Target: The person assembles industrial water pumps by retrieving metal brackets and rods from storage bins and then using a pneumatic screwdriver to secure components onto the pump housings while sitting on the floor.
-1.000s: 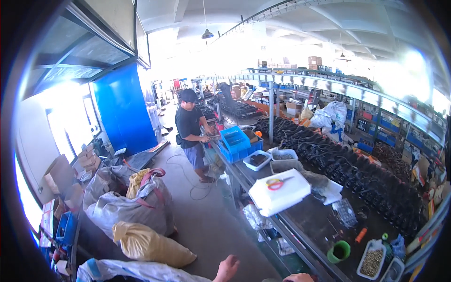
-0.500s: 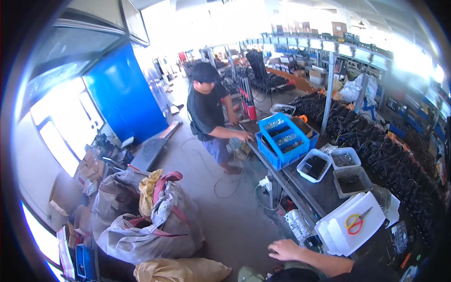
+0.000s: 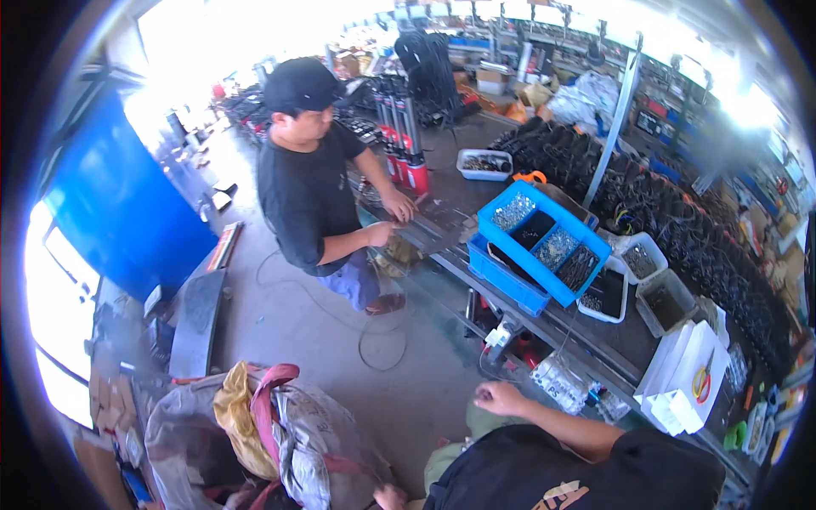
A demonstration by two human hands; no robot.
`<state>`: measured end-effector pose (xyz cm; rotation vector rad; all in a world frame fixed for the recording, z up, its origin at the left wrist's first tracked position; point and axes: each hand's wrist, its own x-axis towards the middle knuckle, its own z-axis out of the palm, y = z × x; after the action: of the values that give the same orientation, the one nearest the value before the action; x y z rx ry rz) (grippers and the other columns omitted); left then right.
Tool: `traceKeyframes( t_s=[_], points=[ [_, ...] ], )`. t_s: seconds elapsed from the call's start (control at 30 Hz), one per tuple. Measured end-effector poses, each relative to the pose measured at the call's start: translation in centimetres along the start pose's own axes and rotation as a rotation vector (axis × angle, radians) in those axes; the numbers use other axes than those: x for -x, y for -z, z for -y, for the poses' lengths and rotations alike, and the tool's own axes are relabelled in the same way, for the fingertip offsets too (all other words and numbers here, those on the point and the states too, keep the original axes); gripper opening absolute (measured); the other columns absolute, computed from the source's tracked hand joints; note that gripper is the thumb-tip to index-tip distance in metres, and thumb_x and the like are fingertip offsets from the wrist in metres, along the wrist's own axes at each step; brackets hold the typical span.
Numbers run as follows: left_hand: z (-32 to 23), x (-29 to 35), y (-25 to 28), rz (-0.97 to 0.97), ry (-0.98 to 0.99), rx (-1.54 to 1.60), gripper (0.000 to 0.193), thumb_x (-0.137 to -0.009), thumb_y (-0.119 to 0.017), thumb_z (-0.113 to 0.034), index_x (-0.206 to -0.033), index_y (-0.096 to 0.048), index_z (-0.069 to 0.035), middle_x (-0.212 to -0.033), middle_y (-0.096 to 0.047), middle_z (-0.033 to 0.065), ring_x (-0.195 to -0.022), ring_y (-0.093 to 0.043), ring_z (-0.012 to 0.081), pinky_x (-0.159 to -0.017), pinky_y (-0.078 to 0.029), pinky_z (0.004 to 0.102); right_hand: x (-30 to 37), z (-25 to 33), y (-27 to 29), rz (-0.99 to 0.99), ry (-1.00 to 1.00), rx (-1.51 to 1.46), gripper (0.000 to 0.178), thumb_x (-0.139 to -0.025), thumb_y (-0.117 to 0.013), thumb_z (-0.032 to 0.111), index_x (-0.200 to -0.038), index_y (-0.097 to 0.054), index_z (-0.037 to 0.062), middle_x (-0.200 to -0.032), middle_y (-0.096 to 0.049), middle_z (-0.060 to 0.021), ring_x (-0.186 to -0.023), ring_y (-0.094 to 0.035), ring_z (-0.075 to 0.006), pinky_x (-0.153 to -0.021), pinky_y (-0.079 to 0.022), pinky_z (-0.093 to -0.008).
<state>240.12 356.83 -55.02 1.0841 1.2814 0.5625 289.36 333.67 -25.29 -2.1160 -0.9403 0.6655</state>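
Down at the bottom edge, left hand (image 3: 389, 497) just against the grey sack (image 3: 183, 442), mostly cut off by the frame, so grip impossible to tell. Yellow cloth (image 3: 236, 416) and a red strap (image 3: 265, 398) spilling out of the sack's mouth. Over to the right hand (image 3: 501, 396): out in front of the dark shirt, fingers curled in loosely, knuckles up, nothing clearly pinched between them, so hard to call whether anything small is held. Just beside that hand, clear bags of small parts (image 3: 563, 382) tucked under the edge of the long workbench (image 3: 450, 223). Up on the bench, a blue compartment crate (image 3: 544, 242) tilted on a second blue crate (image 3: 503, 274), compartments full of small metal pieces. Next along, two white trays (image 3: 605, 297) of dark bits, then a white box (image 3: 690, 378) with a red-handled tool on its lid. Across the concrete floor, a loose cable (image 3: 374, 336) looping. Beyond it, a co-worker (image 3: 310, 191) in a dark cap and shirt, both hands at the bench edge, well apart from the near hands. Red-based cylinders (image 3: 410, 161) standing upright behind that person.
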Motion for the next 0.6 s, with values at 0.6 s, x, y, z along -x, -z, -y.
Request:
traceKeyframes(
  t_s=[0.6],
  points=[
    [-50.5,-19.5,-38.4,0.616,-0.030,-0.328,0.026,-0.094,-0.057,-0.011,-0.113,-0.058,0.006,-0.091,-0.069,0.0148,-0.075,-0.067,0.0204,-0.065,-0.055,0.0312,-48.1,-4.5,13.5,-0.810,-1.248,-0.353,0.052,-0.086,-0.065,0.051,-0.113,-0.067,0.0072,-0.113,-0.069,-0.0158,-0.106,-0.067,-0.0351,-0.089,-0.055,-0.0461]
  ],
)
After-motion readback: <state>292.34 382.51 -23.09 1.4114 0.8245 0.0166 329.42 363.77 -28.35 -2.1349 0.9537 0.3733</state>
